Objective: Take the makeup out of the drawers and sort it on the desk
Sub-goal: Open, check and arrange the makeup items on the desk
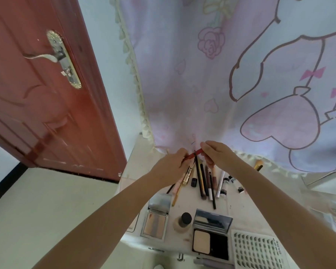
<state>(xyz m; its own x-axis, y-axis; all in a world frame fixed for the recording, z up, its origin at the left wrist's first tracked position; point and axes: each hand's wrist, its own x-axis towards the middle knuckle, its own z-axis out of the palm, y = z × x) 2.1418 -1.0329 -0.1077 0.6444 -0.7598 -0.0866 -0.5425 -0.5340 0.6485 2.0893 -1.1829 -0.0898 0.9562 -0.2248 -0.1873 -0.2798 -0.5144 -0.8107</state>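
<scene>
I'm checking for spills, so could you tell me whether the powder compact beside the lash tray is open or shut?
Open: the powder compact has its lid raised, with the pale powder pan showing.

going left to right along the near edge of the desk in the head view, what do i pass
open blush compact → round bottle with black cap → open powder compact with mirror → tray of false lashes

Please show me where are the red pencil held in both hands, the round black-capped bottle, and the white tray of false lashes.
Slim red pencil (194,153), head view, mid-shaft.
Round black-capped bottle (186,217), head view, cap.
White false-lash tray (258,249), head view, centre.
</scene>
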